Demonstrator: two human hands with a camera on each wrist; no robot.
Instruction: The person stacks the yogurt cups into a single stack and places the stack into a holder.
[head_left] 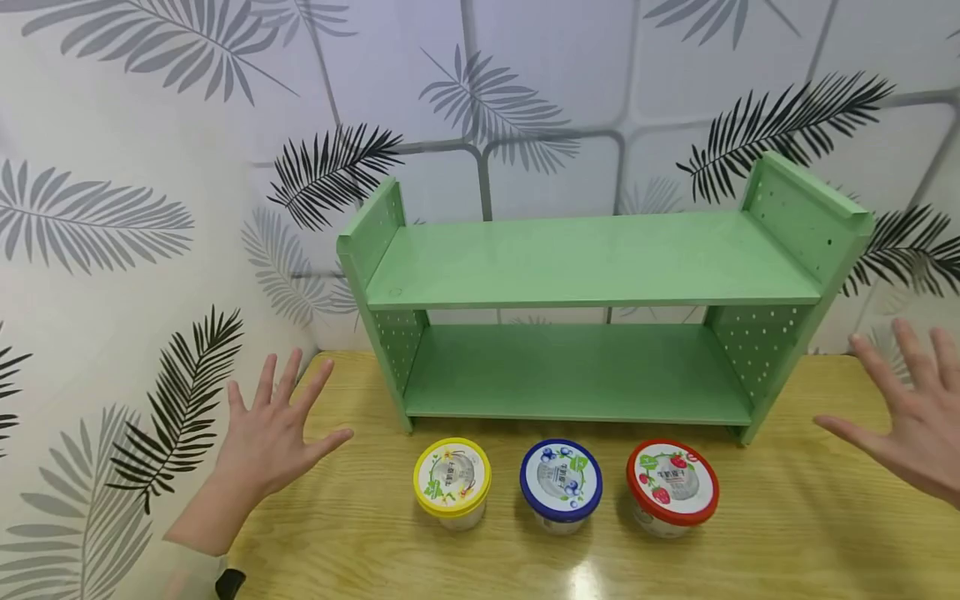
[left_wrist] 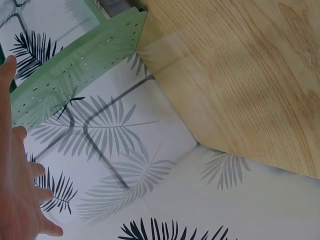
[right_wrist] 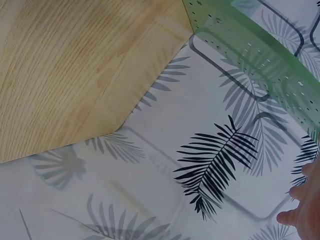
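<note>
My left hand is held over the left side of the table with its fingers spread, holding nothing. On the far right my right hand is spread in the same way, partly cut off by the frame edge. Between the hands, three lidded tubs stand in a row: one with a yellow-rimmed lid, one with a blue-rimmed lid and one with a red-rimmed lid. The yellow-lidded tub is nearest to my left hand, the red-lidded one to my right. Both wrist views show the hands' fingers at the frame edge.
A green two-tier shelf with perforated side panels stands behind the tubs. Its two boards carry nothing. The wooden table meets walls covered in leaf-patterned sheeting at the back and left.
</note>
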